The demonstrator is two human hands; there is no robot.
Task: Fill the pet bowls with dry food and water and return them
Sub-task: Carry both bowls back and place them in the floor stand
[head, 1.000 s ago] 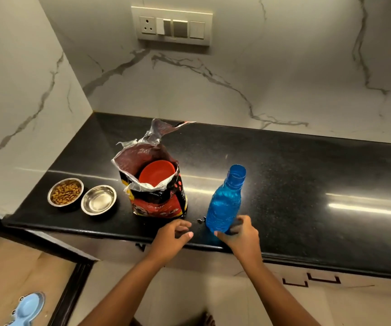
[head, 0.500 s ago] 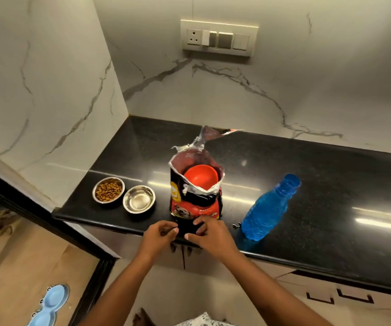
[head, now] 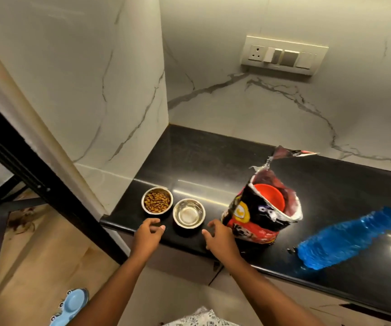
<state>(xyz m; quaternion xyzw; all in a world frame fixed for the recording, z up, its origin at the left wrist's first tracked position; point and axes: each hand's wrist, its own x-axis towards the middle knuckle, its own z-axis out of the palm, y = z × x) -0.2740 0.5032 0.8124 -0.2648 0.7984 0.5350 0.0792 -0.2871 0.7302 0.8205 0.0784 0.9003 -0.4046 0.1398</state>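
A person stands at a black counter (head: pixel 213 161), both hands empty with fingers loosely spread. Two steel bowls sit side by side, touching, near the front edge. The food bowl (head: pixel 157 200), full of kibble, lies at twelve o'clock from the left hand (head: pixel 147 234). The water bowl (head: pixel 189 213) lies at eleven o'clock from the right hand (head: pixel 220 238), between both hands and seemingly holding water. Likely each hand takes its nearer bowl. An open bag (head: pixel 260 215) stands at three o'clock; a blue bottle (head: pixel 347 238) beyond. Marble walls meet behind. A blue holder (head: pixel 72 304) waits on the floor at seven o'clock.
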